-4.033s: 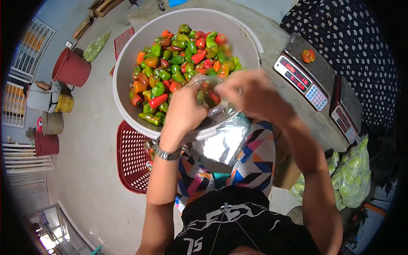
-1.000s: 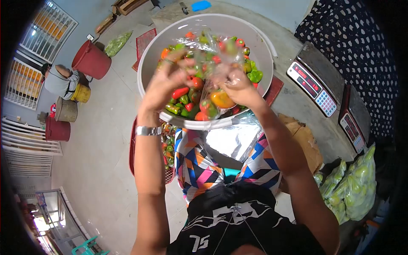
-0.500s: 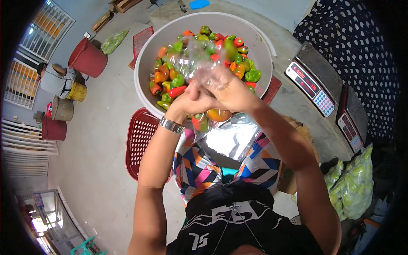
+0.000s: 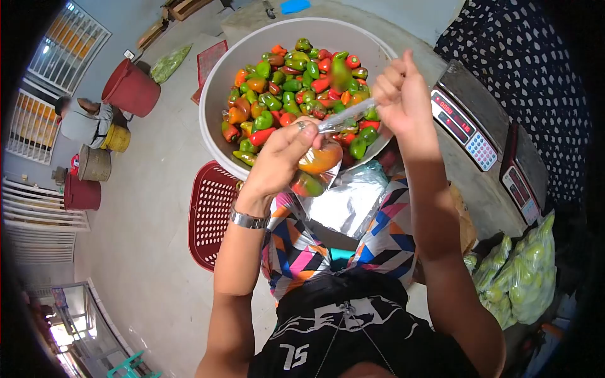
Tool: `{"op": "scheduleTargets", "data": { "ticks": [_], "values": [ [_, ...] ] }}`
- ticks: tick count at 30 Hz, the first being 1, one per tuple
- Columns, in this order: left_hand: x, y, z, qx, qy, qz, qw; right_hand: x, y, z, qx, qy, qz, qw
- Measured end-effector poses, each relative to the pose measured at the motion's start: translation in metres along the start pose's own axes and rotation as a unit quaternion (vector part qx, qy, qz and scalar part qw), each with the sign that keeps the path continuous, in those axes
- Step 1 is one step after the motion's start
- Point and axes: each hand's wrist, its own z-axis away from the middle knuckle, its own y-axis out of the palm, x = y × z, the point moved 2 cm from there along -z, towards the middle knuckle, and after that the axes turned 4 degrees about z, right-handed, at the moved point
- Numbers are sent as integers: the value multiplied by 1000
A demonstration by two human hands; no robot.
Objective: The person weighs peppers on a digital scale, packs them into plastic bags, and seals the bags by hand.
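My left hand (image 4: 285, 153) is closed around the gathered neck of a clear plastic bag (image 4: 321, 165), with orange and red-green peppers hanging inside it. The bag's twisted top stretches to the right as a thin strand. My right hand (image 4: 403, 94) is curled at the far end of that strand, thumb up, gripping it. Beneath both hands stands a large round grey tub (image 4: 211, 107) of red, green and orange peppers (image 4: 290, 85). A stack of shiny clear plastic bags (image 4: 340, 201) lies over my lap, under the filled bag.
A red perforated basket (image 4: 208, 220) sits left of my legs. Two digital scales (image 4: 463, 129) stand at the right, with bagged green produce (image 4: 526, 280) below them. Another person (image 4: 85, 120) is at the far left among buckets (image 4: 131, 88).
My hands were together over the tub with the bag's loose top blurred between them. Now my right hand has moved right and up, and the top is drawn into a twisted strand.
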Motion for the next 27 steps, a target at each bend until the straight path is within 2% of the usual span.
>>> {"op": "scheduleTargets", "data": {
  "ticks": [2,3,4,6,7,8,10,12,13,16,17,19,21,24,27],
  "values": [
    [3,-8,14,-50,-59,109,991,12,-21,-20,-105,-139,87,981],
    [-2,-16,20,-43,-80,140,986,30,-23,-16,-168,-276,217,921],
    [-4,-25,25,-58,-109,102,987,48,-19,-11,-58,-333,284,897],
    [-16,-22,26,-28,-95,-84,992,30,14,27,66,-400,479,779],
    [-20,-18,23,-1,-99,-114,988,13,27,51,181,-456,551,675],
    [-24,-13,16,26,-98,-145,984,-2,37,68,291,-503,604,546],
    [-30,-10,8,52,-107,-211,970,-39,27,79,329,-463,682,460],
    [-36,-14,3,45,-125,-283,950,-33,14,69,388,-275,730,490],
    [-34,-17,5,73,-73,-309,945,-26,11,62,417,-176,742,495],
    [-44,-6,16,87,20,-366,926,-6,16,54,502,-136,680,516],
    [-44,-2,20,69,28,-388,919,-2,16,47,514,-143,648,544],
    [-54,7,32,66,78,-490,866,11,9,36,469,5,584,662],
    [-51,12,41,58,125,-578,804,12,1,37,414,121,517,740],
    [-55,0,44,57,146,-658,737,2,2,62,348,152,422,823],
    [-68,-22,24,-16,180,-709,682,-16,6,79,289,213,264,895]
  ]
}}
